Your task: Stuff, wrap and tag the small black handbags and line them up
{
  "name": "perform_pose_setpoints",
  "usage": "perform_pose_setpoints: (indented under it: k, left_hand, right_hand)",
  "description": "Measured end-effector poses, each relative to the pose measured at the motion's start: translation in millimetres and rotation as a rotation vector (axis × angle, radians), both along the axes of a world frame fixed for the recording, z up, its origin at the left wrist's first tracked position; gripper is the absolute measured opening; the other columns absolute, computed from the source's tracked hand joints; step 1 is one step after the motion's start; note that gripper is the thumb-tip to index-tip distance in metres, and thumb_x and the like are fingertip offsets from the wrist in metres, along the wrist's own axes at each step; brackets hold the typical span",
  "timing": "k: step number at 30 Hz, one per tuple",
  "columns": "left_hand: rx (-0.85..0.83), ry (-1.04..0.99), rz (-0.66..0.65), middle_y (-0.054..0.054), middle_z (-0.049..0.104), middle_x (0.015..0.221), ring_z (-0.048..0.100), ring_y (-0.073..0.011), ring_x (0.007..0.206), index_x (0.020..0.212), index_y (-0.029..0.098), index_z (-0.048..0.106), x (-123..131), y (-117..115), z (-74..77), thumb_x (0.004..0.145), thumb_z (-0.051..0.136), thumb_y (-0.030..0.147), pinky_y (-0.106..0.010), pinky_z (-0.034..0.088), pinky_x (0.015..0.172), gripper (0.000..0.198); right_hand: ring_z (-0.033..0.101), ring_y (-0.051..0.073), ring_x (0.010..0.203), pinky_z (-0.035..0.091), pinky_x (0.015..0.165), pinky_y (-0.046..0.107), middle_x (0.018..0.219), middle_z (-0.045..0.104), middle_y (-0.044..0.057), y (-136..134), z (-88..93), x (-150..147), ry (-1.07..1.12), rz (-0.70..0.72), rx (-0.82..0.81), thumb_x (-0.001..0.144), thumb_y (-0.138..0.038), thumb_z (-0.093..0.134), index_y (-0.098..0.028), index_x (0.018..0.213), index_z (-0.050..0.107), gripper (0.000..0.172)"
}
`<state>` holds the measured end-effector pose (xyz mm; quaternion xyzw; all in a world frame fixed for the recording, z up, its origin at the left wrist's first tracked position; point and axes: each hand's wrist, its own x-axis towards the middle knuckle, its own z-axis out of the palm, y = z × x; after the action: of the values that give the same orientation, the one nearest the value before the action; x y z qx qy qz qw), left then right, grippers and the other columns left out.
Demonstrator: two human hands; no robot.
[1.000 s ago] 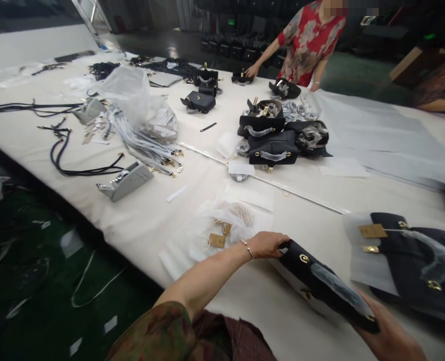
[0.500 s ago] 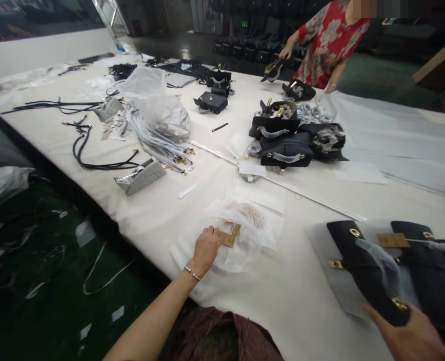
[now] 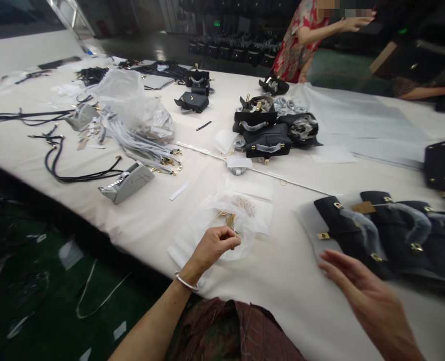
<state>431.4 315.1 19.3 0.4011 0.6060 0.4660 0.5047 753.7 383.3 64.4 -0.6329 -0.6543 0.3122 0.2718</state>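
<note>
My left hand [image 3: 215, 244] is curled in a pinch over a clear plastic bag [image 3: 222, 220] of brown paper tags [image 3: 230, 219] with strings, near the table's front edge. What its fingertips pinch is too small to make out. My right hand [image 3: 361, 293] hovers open, fingers stretched out, just in front of a black handbag [image 3: 352, 233] with gold fittings and a wrapped handle. That bag lies flat on a white sheet beside further black handbags [image 3: 403, 223] of the same kind.
A pile of black handbags [image 3: 269, 133] sits mid-table. A grey tape dispenser [image 3: 126, 183], black straps [image 3: 67, 168] and a plastic bag of white-wrapped straps [image 3: 139, 125] lie to the left. Another person [image 3: 301, 37] stands at the far side. The floor [image 3: 37, 281] drops off left.
My right hand let go of the black handbag, which now lies on the sheet, and opened. My left hand went from the bag's end to the tag bag and closed into a pinch.
</note>
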Motion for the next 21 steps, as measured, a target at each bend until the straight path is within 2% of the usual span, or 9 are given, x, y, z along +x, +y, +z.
perform_pose_setpoints:
  k: [2, 4, 7, 10, 13, 19, 21]
  left_hand:
    - [0.006, -0.173, -0.072, 0.001, 0.064, 0.064, 0.057, -0.0114, 0.061, 0.074, 0.014, 0.070, 16.7, 7.4, 10.9, 0.076, 0.073, 0.033, -0.022, 0.044, 0.062, 0.019]
    - [0.018, -0.249, -0.147, 0.001, 0.063, 0.061, 0.056, -0.0101, 0.057, 0.073, 0.013, 0.070, 34.4, 14.0, 19.7, 0.074, 0.074, 0.032, -0.021, 0.044, 0.059, 0.020]
    - [0.029, -0.257, -0.211, 0.000, 0.064, 0.060, 0.058, -0.0112, 0.056, 0.070, 0.013, 0.068, 56.5, 21.2, 30.2, 0.075, 0.072, 0.029, -0.021, 0.044, 0.056, 0.017]
    - [0.060, -0.143, -0.233, -0.001, 0.066, 0.062, 0.059, -0.0120, 0.059, 0.068, 0.014, 0.066, 67.7, 28.3, 36.4, 0.075, 0.071, 0.029, -0.020, 0.044, 0.055, 0.017]
    - [0.059, -0.042, -0.304, 0.001, 0.063, 0.061, 0.056, -0.0104, 0.058, 0.067, 0.014, 0.065, 69.2, 36.9, 36.3, 0.074, 0.074, 0.033, -0.019, 0.041, 0.053, 0.022]
    - [-0.047, -0.167, -0.485, 0.002, 0.059, 0.061, 0.054, -0.0102, 0.057, 0.069, 0.014, 0.062, 67.4, 51.5, 21.5, 0.073, 0.076, 0.043, -0.020, 0.041, 0.054, 0.033]
    - [-0.052, -0.229, -0.504, 0.000, 0.062, 0.068, 0.057, -0.0116, 0.062, 0.078, 0.013, 0.065, 67.1, 55.3, 15.8, 0.073, 0.077, 0.043, -0.022, 0.043, 0.058, 0.032]
  right_hand:
    - [0.072, 0.027, 0.080, 0.060, 0.071, 0.037, 0.099, 0.075, 0.010, -9.4, 9.1, -45.1, 0.250, 0.099, -0.187, 0.066, -0.058, 0.075, -0.025, 0.100, 0.073, 0.046]
    - [0.070, 0.023, 0.076, 0.059, 0.072, 0.037, 0.088, 0.075, 0.007, -15.8, 11.4, -76.5, 0.415, 0.215, -0.357, 0.068, -0.051, 0.078, -0.023, 0.109, 0.071, 0.051]
    - [0.068, 0.020, 0.079, 0.056, 0.077, 0.035, 0.083, 0.074, 0.005, -21.4, 8.1, -95.5, 0.582, 0.302, -0.528, 0.068, -0.044, 0.081, -0.021, 0.110, 0.071, 0.049]
    - [0.067, 0.019, 0.074, 0.056, 0.073, 0.033, 0.080, 0.073, 0.005, -21.6, 2.9, -91.3, 0.645, 0.243, -0.582, 0.064, -0.047, 0.084, -0.017, 0.087, 0.074, 0.040]
    - [0.065, 0.017, 0.065, 0.055, 0.068, 0.032, 0.071, 0.070, 0.004, -18.5, -2.9, -78.1, 0.642, 0.195, -0.627, 0.064, -0.050, 0.084, -0.016, 0.081, 0.073, 0.040]
    - [0.068, 0.018, 0.064, 0.058, 0.068, 0.033, 0.072, 0.070, 0.003, -14.5, -16.5, -58.8, 0.684, 0.169, -0.715, 0.067, -0.051, 0.083, -0.015, 0.081, 0.072, 0.040]
    - [0.069, 0.018, 0.063, 0.058, 0.066, 0.033, 0.071, 0.070, 0.003, -13.6, -19.5, -56.6, 0.718, 0.144, -0.729, 0.068, -0.052, 0.082, -0.015, 0.082, 0.071, 0.041]
